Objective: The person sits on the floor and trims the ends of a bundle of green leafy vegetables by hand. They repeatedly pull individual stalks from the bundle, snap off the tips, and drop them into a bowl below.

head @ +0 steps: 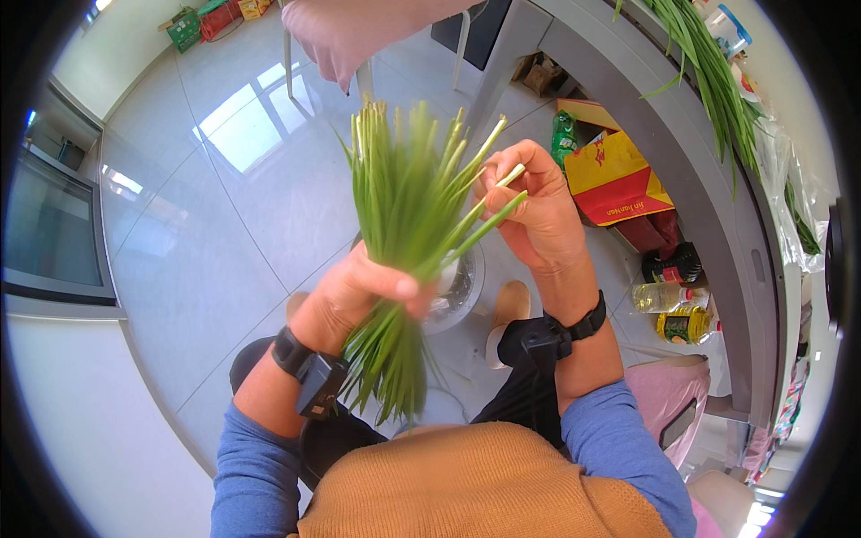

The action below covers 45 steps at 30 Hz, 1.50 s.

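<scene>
A thick bunch of green chives, perhaps Chinese chives, is clasped around its middle by my left hand. The pale cut stem ends point away from me, and the leaf tips hang towards my lap; part of the bunch is blurred. Beside its right edge, my right hand pinches a pale stem between thumb and fingers. That stem runs back into the bunch. Below the bunch stands a round clear container on the floor, mostly hidden by the chives and my left hand.
More chives lie on the grey table to the right, near a plastic bag. Under it are a yellow-and-red bag, a green bottle and oil bottles. A pink-covered chair holds a phone.
</scene>
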### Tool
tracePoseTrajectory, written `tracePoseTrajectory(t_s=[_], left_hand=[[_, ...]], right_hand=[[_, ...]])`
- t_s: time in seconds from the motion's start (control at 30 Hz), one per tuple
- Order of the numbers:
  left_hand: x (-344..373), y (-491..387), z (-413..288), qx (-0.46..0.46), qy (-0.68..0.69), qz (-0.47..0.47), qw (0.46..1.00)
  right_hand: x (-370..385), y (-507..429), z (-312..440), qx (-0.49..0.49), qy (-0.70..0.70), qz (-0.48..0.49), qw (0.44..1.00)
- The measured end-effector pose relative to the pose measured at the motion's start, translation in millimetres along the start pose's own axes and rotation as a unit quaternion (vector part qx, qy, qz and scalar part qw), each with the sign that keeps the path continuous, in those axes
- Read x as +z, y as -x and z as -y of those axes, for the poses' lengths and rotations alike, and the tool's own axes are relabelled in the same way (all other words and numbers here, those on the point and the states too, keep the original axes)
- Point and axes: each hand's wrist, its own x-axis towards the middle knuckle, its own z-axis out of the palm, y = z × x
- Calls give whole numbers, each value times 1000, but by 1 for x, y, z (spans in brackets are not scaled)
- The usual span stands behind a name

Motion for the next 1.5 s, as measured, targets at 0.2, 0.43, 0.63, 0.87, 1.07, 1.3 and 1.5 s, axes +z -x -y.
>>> tracePoseTrajectory(t_s=[0.2,0.43,0.63,0.87,1.07,1.3,1.5], left_hand=[[-6,-1,-1,2,-22,1,1000],[-8,-2,-2,-12,-5,4,1000],[-8,-1,-3,-2,11,11,1000],[-7,0,-1,-8,13,4,1000],[-7,-1,0,-14,11,3,1000],[-5,-1,0,-16,10,6,1000],[-5,-2,-1,-15,-9,4,1000]], right_hand=[[0,-1,0,18,5,-6,1000],[0,-2,-2,25,-7,-14,1000],[1,-3,0,44,-6,-29,999],[1,-3,-1,10,-14,20,1000],[0,-2,-1,8,-18,29,999],[1,0,0,22,-24,4,999],[0,0,-1,32,-23,-5,999]])
